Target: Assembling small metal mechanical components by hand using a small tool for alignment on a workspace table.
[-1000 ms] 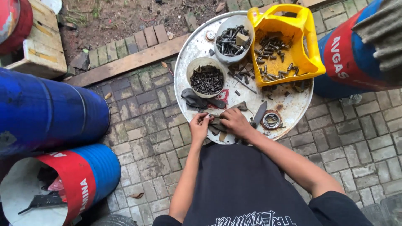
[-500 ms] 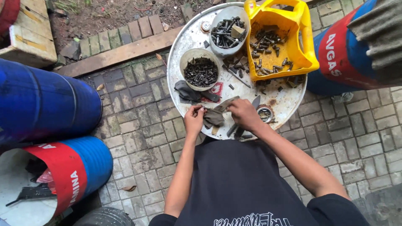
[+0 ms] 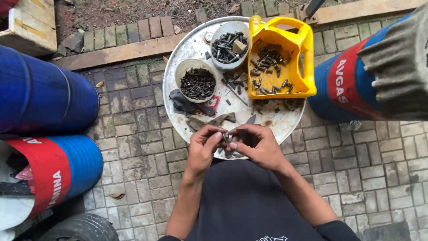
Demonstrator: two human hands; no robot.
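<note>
The left hand (image 3: 203, 145) and right hand (image 3: 256, 143) meet, fingertips pinching a small metal part (image 3: 226, 136) between them over the near rim of the round tray (image 3: 178, 82). Beyond stand a bowl (image 3: 196, 81) of screws and a yellow jug (image 3: 278, 60) of bolts.

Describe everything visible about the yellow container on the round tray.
The yellow container looks like a plastic jug laid on its side with one broad wall cut away, making an open trough. Its moulded handle and spout end point to the top of the picture. Inside lies a loose scatter of dark bolts and screws, grimy and rusty-looking. It rests on the right part of the round metal tray, overhanging its rim, close beside a grey bowl of bolts. Neither hand touches it.
</note>
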